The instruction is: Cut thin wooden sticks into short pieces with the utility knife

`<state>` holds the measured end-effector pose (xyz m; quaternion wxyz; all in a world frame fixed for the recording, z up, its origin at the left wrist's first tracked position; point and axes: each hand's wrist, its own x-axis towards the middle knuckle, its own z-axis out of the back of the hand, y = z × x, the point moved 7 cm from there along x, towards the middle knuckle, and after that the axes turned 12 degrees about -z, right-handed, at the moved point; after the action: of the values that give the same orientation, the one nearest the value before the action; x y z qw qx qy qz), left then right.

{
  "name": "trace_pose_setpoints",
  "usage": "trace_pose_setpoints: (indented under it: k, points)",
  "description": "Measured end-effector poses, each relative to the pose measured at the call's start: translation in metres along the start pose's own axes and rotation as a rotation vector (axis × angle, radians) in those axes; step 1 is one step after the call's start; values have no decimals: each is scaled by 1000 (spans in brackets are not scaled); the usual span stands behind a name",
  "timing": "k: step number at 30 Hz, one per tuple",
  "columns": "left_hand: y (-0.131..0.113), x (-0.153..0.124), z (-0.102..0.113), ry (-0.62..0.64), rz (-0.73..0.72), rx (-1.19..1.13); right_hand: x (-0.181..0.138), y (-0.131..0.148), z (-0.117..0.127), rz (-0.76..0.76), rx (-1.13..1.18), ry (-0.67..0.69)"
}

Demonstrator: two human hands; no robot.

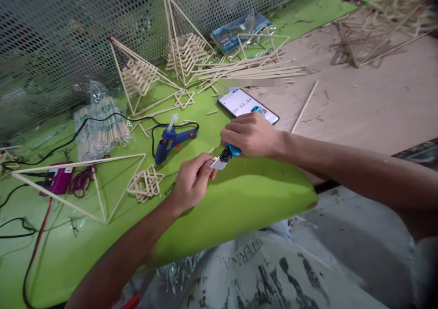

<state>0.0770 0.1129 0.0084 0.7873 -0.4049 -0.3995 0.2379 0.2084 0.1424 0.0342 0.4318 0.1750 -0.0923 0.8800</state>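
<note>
My right hand is wrapped round a blue box cutter, its wide blade out and pointing down to the left. The blade's tip meets the fingertips of my left hand, which are pinched together; what they hold, if anything, is hidden. Just past the blade a thin bit of wooden stick shows. Behind my right hand lies a phone with a running-time display. Left of my hands, a blue glue gun rests on the green table top. A small star-shaped stick lattice sits near my left wrist.
Two stick pyramids stand along the mesh panel. Loose sticks lie behind the phone. A bagged stick bundle, a large stick frame, a purple box and black cables occupy the left.
</note>
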Motion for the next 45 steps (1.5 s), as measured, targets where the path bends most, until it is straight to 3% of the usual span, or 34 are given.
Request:
trace_pose_setpoints:
  k: [11,18,29,31,35,36,37,40,45]
  points:
    - [-4,3,5,9,-84,168,-2,4,5,26,19,-63]
    - [-5,1,2,31,-61,169,-3,3,4,35,20,-107]
    - [-6,2,4,32,-106,182,2,2,-1,-49,62,76]
    - [-8,2,3,20,-139,210,4,-1,-4,-98,51,123]
    - [-27,0,-14,108,-397,203,7,-28,-10,-376,-43,211]
    - [-26,0,-16,137,-363,221,7,-35,-9,-433,-58,213]
    - [-28,1,-13,86,-373,218,7,-39,-8,-465,-64,207]
    - [-19,2,1,4,-210,260,7,-46,-5,-492,-56,187]
    - [-14,-3,27,-100,-106,267,7,-48,-6,-515,-49,185]
